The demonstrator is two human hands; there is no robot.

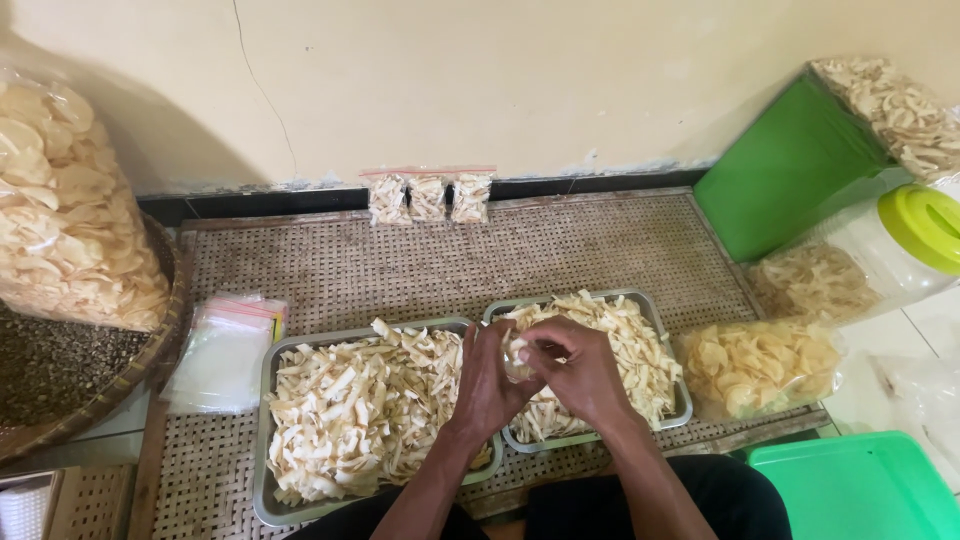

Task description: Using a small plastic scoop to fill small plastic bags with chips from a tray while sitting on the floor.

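Here a small clear bag [517, 362], partly filled with pale chip strips, sits pinched between both hands above the gap where two metal trays meet. The left hand [487, 385] curls around the bag from the side, fingers closed against it; the right hand [578, 370] folds over the top, fingers bent in and gripping the bag's mouth. How full the bag is cannot be told, as the fingers hide most of it.

Below the hands, the left tray [268, 365] and the right tray [668, 345] both hold heaps of the same pale strips. They rest on a woven mat [400, 260]. Just left of the left tray lies a stack of empty plastic bags [225, 350]. Three filled small bags [430, 198] lean against the wall at the mat's far edge. A large bag of round crackers [65, 210] stands in a woven basket [150, 365] at the left. To the right lie another bag of crackers [760, 365], a jar with a green lid [925, 225] and a green box [790, 170].
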